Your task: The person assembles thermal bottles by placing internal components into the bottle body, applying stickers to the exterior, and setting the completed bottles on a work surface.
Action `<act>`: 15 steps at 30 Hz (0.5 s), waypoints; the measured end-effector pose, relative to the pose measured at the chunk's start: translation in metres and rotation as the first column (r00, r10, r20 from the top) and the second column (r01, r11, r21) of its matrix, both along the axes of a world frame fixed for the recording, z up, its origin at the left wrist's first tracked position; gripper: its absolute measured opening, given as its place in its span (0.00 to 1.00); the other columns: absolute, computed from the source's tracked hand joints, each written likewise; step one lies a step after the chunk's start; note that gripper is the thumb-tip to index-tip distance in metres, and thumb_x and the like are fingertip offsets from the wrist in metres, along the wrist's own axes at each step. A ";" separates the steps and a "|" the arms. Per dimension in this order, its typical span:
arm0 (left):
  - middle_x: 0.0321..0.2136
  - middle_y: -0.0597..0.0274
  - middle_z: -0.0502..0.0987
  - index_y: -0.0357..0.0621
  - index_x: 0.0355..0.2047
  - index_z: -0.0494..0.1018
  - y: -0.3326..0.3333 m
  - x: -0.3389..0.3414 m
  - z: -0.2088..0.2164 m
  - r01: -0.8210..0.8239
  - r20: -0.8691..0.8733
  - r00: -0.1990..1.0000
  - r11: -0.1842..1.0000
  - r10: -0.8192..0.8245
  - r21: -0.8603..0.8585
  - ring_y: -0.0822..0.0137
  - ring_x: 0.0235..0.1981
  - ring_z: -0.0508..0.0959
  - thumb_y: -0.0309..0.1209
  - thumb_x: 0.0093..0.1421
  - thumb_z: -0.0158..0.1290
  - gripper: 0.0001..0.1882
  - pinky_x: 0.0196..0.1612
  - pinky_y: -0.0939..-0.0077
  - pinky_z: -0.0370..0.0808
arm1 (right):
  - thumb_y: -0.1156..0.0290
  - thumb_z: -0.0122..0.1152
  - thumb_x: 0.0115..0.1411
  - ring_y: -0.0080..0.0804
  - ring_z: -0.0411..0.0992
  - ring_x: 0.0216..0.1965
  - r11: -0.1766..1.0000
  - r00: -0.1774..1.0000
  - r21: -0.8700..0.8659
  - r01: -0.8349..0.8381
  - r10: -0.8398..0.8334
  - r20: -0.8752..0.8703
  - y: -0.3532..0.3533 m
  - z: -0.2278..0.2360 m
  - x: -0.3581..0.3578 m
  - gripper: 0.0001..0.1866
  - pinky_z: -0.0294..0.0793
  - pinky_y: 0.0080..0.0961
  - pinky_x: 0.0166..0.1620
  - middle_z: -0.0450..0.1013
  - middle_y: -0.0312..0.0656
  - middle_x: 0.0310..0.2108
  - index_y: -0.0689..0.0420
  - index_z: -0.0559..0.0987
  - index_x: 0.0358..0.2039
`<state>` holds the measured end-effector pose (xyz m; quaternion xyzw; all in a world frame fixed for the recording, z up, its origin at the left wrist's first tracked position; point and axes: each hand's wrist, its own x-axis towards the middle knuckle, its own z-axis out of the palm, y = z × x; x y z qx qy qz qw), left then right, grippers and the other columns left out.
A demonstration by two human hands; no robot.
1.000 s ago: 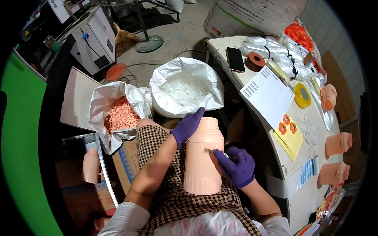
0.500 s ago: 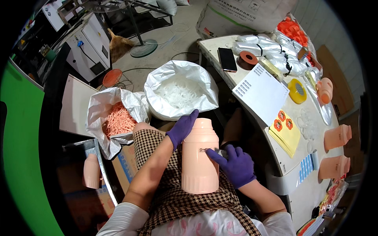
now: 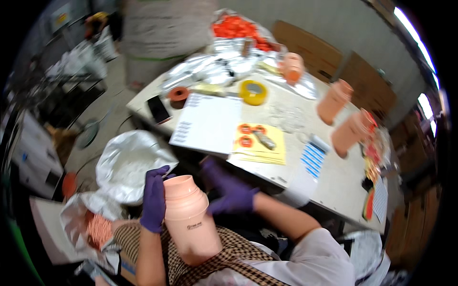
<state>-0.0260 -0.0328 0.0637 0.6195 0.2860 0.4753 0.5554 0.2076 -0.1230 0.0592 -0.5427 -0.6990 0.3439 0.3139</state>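
Observation:
A pink plastic vacuum flask body (image 3: 192,224) with a small dark printed mark leans across my lap, its open neck tilted up and away. My left hand (image 3: 155,200), in a purple glove, grips the flask's left side near the shoulder. To the right of the flask is my right hand (image 3: 231,188), also gloved and blurred by motion, thumb and fingers apart with nothing seen in them. A small grey tool (image 3: 264,139), its exact kind unclear, lies on the yellow sheets (image 3: 267,155) with red round stickers at the table's near side.
On the table (image 3: 210,167) are a white label sheet (image 3: 207,121), a phone (image 3: 158,109), a yellow tape roll (image 3: 253,92), a brown roll (image 3: 179,94) and blue-striped strips (image 3: 312,159). Pink flask bodies (image 3: 353,131) stand right. Sacks of clear rings (image 3: 131,167) and pink pieces (image 3: 98,229) sit left.
My view has swung right toward the table. My right hand has left the flask's mark and let go of the small grey tool, now on the yellow sheets. My left hand still holds the flask.

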 end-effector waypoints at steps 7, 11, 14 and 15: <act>0.38 0.43 0.80 0.34 0.29 0.75 -0.037 0.039 0.063 0.375 0.080 0.916 0.909 -0.394 0.181 0.45 0.51 0.76 0.43 0.65 0.51 0.21 0.59 0.51 0.68 | 0.60 0.74 0.54 0.31 0.50 0.71 0.985 0.337 -0.152 -0.084 -0.115 -0.934 -0.071 -0.046 -0.013 0.63 0.51 0.33 0.70 0.45 0.44 0.73 0.50 0.33 0.73; 0.31 0.41 0.81 0.38 0.23 0.74 -0.041 0.048 0.056 0.524 0.339 0.763 0.834 -0.550 0.175 0.42 0.47 0.78 0.54 0.59 0.56 0.27 0.58 0.45 0.69 | 0.60 0.64 0.64 0.27 0.60 0.65 0.924 0.299 -0.322 -0.203 -0.255 -0.920 -0.051 -0.077 0.002 0.39 0.61 0.30 0.66 0.60 0.41 0.66 0.53 0.56 0.70; 0.32 0.40 0.81 0.39 0.23 0.74 -0.028 0.039 0.044 0.535 0.414 0.707 0.817 -0.573 0.218 0.41 0.47 0.78 0.57 0.61 0.54 0.29 0.57 0.45 0.70 | 0.62 0.67 0.61 0.24 0.67 0.57 0.941 0.499 -0.194 -0.276 -0.032 -0.866 -0.045 -0.065 -0.004 0.30 0.67 0.27 0.60 0.70 0.37 0.56 0.56 0.69 0.61; 0.33 0.40 0.81 0.39 0.23 0.75 -0.031 0.032 0.043 0.475 0.403 0.770 0.866 -0.496 0.159 0.41 0.47 0.78 0.57 0.62 0.53 0.30 0.56 0.46 0.70 | 0.65 0.68 0.59 0.23 0.70 0.54 0.933 0.480 -0.207 -0.293 -0.043 -0.876 -0.037 -0.065 -0.008 0.29 0.69 0.26 0.58 0.73 0.37 0.53 0.57 0.71 0.59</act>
